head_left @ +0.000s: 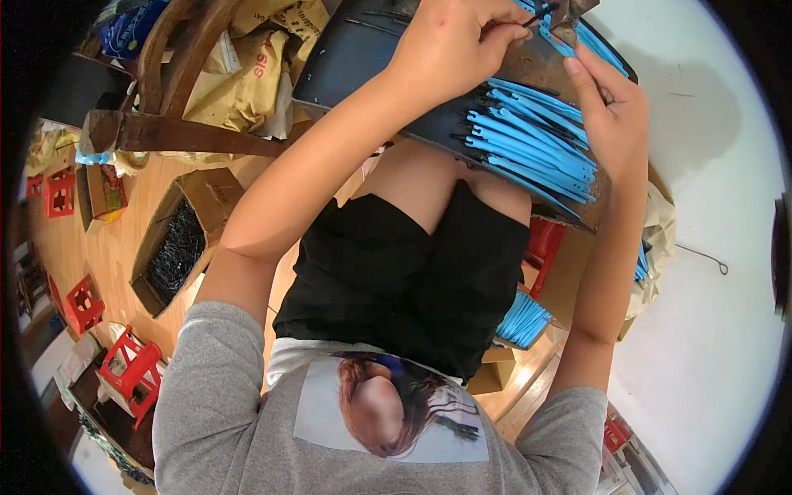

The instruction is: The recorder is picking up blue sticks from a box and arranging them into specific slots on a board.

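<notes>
At the top edge, my left hand (450, 41) is closed in a pinch on a small thin black piece (540, 13), partly cut off by the frame. My right hand (615, 115) has thumb and fingers closed on the end of a light blue plastic strip (558, 44). Between the two hands a worn metal tool part (569, 21) stands over that strip; its upper portion is out of view. Below the hands, a pile of blue strips with black tips (532, 144) lies on a dark tray-like work surface (351, 62).
On the left are a wooden chair frame (186, 132), brown paper packaging (256, 82) and a cardboard box of black pieces (177, 247). Red stools (132, 371) stand on the floor. More blue strips (524, 320) fill a box under the work surface. A white surface (701, 330) borders the right.
</notes>
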{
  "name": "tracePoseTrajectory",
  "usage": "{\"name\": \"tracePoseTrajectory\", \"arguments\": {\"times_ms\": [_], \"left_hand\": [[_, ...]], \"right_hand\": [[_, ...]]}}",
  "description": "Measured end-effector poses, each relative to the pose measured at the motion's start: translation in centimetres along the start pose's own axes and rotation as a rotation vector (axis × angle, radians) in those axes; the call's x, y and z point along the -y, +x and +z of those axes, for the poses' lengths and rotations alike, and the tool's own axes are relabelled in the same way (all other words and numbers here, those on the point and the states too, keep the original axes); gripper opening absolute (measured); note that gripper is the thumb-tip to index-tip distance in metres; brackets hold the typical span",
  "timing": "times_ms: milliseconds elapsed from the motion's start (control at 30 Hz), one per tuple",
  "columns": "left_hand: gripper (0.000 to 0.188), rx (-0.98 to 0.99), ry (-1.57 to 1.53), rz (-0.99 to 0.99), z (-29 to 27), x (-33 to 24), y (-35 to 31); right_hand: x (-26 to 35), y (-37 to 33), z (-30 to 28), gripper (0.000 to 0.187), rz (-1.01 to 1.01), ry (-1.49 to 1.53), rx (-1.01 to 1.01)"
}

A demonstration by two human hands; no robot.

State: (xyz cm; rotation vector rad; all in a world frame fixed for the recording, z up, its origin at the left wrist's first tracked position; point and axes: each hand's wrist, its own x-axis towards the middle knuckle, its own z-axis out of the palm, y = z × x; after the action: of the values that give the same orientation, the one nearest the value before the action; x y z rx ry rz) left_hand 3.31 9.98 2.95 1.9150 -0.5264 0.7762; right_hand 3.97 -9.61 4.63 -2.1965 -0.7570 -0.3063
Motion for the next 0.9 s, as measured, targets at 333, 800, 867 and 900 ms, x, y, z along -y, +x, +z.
{"name": "tracePoseTrajectory", "arguments": {"times_ms": [333,800,867,900], "left_hand": [[0.005,0.055,-0.301,-0.123,-0.4,0.9,-1.1],[0.017,0.208,0.457,0.003,-3.3,1.7,-5.5],[0.015,0.252,0.574,0.011,-3.7,2.2,-5.5],[0.014,0.275,0.640,0.013,-3.9,2.5,-5.5]], "right_hand": [[0.5,-0.9,2.2,0.022,-0.129,-0.054,-0.132],[0.4,-1.9,-0.4,0.020,-0.204,-0.405,0.025],[-1.5,-0.8,-1.0,0.021,-0.151,-0.455,0.018],[-2.7,-0.2,-1.1,0.022,-0.105,-0.496,0.013]]}}
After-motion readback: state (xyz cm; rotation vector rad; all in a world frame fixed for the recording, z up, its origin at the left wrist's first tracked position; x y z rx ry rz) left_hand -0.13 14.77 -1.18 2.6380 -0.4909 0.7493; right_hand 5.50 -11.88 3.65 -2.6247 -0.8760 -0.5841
